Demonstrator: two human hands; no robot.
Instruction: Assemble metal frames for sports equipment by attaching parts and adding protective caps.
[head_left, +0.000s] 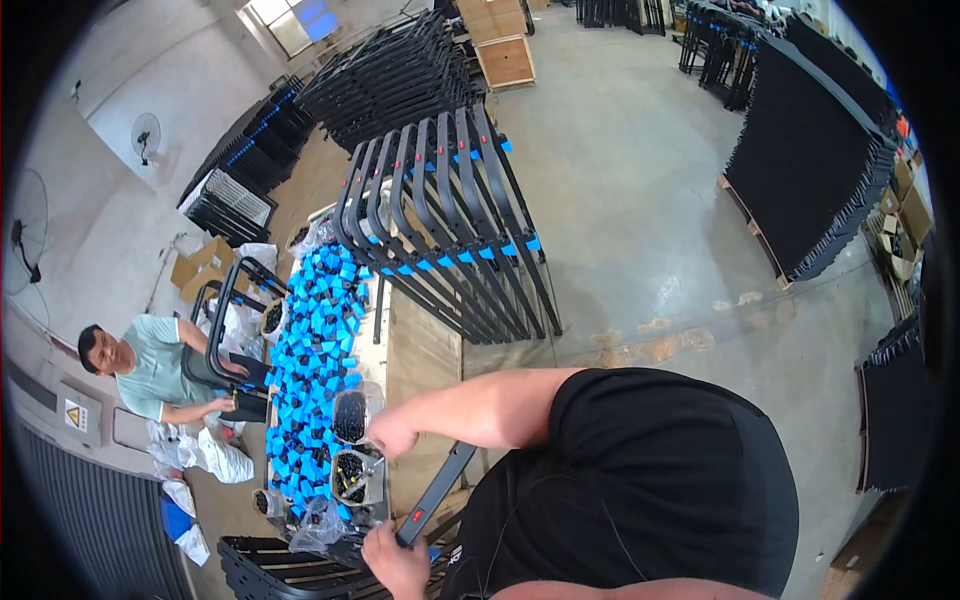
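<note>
My left hand (395,565) grips the lower end of a black metal bar (440,490) with a small red sticker; the bar slants up to the right across my black shirt. My right hand (390,435) reaches left over the workbench with its fingers curled. It sits between two clear tubs of small black parts, one above (349,415) and one below (352,477), touching the rims. Whether it holds a part is hidden. More black frames (280,570) lie under my left hand at the bottom edge.
A long heap of blue plastic pieces (310,350) covers the bench. Black tube frames (440,220) stand in a row behind it. A seated person (150,370) at left holds a black frame. Stacks of black frames on pallets (800,170) line the concrete floor, beside cardboard boxes (200,265).
</note>
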